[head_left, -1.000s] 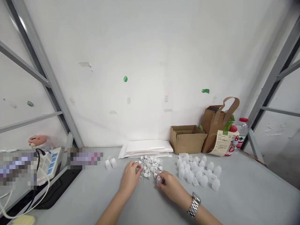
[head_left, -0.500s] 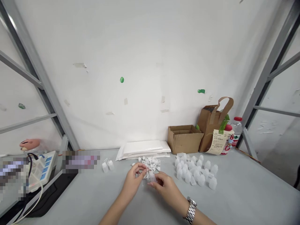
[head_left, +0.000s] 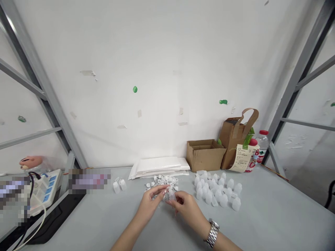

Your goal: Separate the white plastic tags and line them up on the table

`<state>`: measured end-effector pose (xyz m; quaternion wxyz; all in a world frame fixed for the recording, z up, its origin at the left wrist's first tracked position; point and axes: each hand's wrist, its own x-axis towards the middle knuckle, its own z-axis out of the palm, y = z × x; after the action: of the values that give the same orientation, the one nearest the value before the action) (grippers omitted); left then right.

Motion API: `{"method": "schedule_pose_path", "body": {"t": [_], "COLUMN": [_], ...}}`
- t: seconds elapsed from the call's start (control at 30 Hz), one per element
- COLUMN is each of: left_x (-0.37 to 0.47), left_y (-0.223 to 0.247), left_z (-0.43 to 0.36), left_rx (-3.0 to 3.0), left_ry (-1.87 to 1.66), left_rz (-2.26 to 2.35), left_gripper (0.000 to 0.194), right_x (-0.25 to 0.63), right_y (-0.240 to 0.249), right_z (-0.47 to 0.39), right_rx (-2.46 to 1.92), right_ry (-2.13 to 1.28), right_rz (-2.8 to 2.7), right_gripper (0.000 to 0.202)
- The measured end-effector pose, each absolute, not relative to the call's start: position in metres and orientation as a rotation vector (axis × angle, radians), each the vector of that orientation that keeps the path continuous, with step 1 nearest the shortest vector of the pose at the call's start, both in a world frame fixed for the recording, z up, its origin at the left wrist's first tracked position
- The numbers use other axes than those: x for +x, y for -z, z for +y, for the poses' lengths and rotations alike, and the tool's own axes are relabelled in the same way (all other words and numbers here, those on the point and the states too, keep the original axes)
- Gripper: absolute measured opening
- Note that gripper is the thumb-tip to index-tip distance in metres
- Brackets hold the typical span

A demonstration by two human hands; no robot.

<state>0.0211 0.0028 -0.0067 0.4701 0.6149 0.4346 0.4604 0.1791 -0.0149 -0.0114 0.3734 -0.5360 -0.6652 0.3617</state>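
My right hand point(head_left: 187, 208) grips a small translucent plastic bottle point(head_left: 172, 196) between thumb and fingers, tilted, over the middle of the desk. With thumb and fingertips, my left hand point(head_left: 151, 202) pinches a small white cap at the bottle's upper end; the fingers partly hide it. Just behind both hands spreads a pile of white caps point(head_left: 163, 180) with thin loops. To the right lie many frosted bottles point(head_left: 223, 200) without visible caps, some upright and some on their sides. Two capped bottles point(head_left: 116, 187) with loops stand at the left.
White flat packets point(head_left: 159, 165) are stacked against the wall. A cardboard box point(head_left: 206, 158), a brown paper bag point(head_left: 230, 139) and a red-capped bottle point(head_left: 262, 142) stand at the back right. At the left are a power strip point(head_left: 48, 190) with cables and a black panel point(head_left: 61, 216).
My left fingertips have shifted slightly right, to the bottle's top. The bottle now points up more toward the cap pile, still in my right hand.
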Motion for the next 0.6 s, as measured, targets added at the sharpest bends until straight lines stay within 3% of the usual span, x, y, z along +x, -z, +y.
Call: {"method": "schedule_pose_path", "body": {"t": [0.37,0.6], "left_x": [0.027,0.029], "left_y": [0.006,-0.001], "left_z": [-0.003,-0.007], "left_rx": [1.466,1.616], "left_ry": [-1.179,-1.119], "left_rz": [1.019,1.111], "left_gripper": [0.035,0.027], "right_x": [0.181,0.179], "right_y": [0.008,0.008], "right_z": [-0.016,-0.018], "right_rx": [-1.443,-1.448], "right_ry": [-0.833,-0.806], "right_rz": [-1.752,-1.757], "right_gripper": [0.031,0.031]}}
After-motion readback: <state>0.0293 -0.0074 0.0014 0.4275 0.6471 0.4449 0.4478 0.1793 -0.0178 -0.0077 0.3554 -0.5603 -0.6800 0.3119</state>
